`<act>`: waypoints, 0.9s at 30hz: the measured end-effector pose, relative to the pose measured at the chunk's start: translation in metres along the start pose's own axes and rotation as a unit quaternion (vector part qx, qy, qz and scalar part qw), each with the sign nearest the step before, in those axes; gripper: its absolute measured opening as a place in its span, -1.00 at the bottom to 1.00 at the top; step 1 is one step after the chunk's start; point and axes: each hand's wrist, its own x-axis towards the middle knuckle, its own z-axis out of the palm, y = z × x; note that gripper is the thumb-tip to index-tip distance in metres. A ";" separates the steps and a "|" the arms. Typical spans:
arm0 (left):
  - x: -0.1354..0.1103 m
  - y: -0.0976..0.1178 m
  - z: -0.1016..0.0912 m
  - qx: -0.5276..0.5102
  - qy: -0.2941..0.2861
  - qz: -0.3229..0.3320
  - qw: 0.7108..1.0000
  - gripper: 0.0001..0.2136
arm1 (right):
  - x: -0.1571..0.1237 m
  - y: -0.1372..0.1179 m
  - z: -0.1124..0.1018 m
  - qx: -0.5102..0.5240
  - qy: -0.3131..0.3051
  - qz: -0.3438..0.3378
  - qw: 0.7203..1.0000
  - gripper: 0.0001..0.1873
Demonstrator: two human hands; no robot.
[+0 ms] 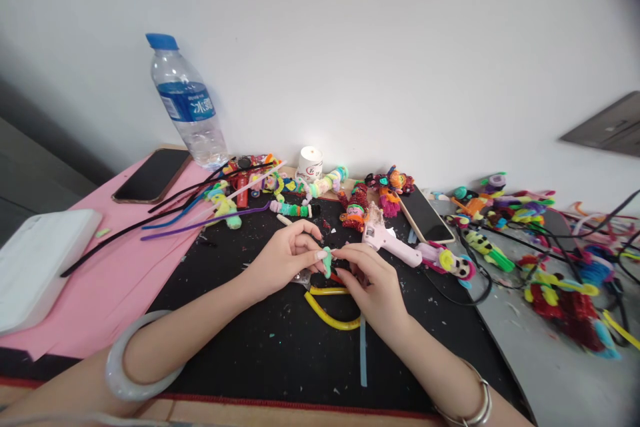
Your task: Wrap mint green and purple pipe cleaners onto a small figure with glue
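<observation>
A small green fuzzy piece (327,262), apparently bent pipe cleaner, is held up above the black mat (260,347). My left hand (289,252) pinches it from the left between thumb and fingers. From the other side, my right hand (373,280) closes its thumb and fingertips at the piece's edge. Pliers with yellow handles (330,310) lie on the mat just below both hands, their head partly hidden. To the right of my fingers rests a pale pink glue gun (390,240). A translucent glue stick (363,353) lies nearer the front edge.
Loose pipe cleaners (205,217) and a phone (153,175) lie on pink paper (120,267), beside a white box (43,267). A water bottle (187,103) leans on the wall. A paper cup (310,163), another phone (425,213) and several fuzzy figures (450,263) sit behind and right.
</observation>
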 end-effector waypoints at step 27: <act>-0.004 -0.001 0.001 -0.006 0.034 0.029 0.999 -0.80 | 0.002 -0.002 -0.004 -0.067 -0.005 0.006 0.998 -0.90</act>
